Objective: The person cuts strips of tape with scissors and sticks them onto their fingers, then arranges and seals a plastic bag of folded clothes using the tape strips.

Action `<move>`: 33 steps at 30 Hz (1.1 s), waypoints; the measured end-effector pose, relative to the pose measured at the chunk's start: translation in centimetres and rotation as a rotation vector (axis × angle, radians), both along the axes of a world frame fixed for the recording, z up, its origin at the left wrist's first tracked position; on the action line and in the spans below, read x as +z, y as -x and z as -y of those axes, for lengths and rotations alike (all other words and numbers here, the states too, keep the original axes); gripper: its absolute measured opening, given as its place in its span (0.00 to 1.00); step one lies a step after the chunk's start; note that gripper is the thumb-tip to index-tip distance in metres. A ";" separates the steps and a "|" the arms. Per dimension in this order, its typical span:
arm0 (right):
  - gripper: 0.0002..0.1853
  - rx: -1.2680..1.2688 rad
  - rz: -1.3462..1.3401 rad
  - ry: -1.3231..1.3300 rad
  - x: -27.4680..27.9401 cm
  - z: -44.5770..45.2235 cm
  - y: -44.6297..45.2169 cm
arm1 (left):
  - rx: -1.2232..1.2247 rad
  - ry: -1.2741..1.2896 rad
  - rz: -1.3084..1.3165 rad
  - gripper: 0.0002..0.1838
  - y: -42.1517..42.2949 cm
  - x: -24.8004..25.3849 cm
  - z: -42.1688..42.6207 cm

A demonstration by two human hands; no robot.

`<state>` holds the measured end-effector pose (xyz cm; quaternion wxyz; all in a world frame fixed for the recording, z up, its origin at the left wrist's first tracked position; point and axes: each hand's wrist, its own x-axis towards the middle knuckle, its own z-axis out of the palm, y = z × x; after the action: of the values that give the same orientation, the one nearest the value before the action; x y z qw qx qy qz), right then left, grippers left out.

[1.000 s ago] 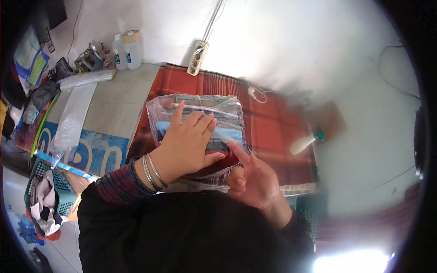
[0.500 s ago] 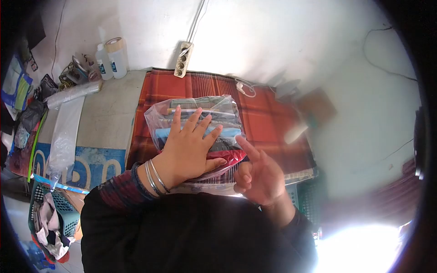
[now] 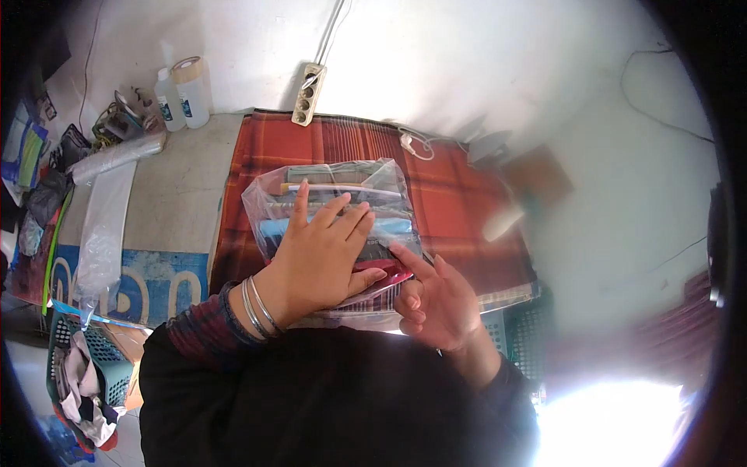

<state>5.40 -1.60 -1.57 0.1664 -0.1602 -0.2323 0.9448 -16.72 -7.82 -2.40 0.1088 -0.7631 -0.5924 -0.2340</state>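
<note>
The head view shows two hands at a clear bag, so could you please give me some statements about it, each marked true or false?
1. The left hand lies spread on the clear bag. True.
2. The silver bracelets are on the right wrist. False: they are on the left wrist.
3. The bag lies on a red checked cloth. True.
4. The right hand is clenched in a tight fist. False: its index finger is extended over the bag.
5. Two bottles stand side by side near the wall. True.
6. The power strip lies at the cloth's near edge. False: it is at the far edge, by the wall.
</note>
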 end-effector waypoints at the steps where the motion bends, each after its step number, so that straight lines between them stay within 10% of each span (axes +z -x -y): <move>1: 0.33 -0.002 0.000 0.000 0.0 0.0 -0.1 | 0.007 -0.003 0.008 0.37 0.0 0.0 0.0; 19: 0.31 0.069 0.419 -0.363 2.8 -0.9 -2.1 | 0.033 0.128 -0.071 0.31 0.0 0.8 0.7; 26: 0.21 -0.355 0.691 -1.469 4.8 -0.9 -1.5 | 0.034 0.109 -0.069 0.33 0.2 0.1 0.5; 28: 0.23 -0.311 0.790 -2.423 5.5 -1.7 0.5 | 0.041 0.116 -0.072 0.34 -0.1 0.3 0.6; 33: 0.26 -0.131 0.719 -2.508 1.9 -3.5 0.2 | 0.051 0.125 -0.074 0.34 0.0 0.2 0.7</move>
<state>5.24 1.92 0.32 0.1759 -0.1500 -0.9727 -0.0188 -16.72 -8.52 -2.18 0.0887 -0.7611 -0.6209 -0.1652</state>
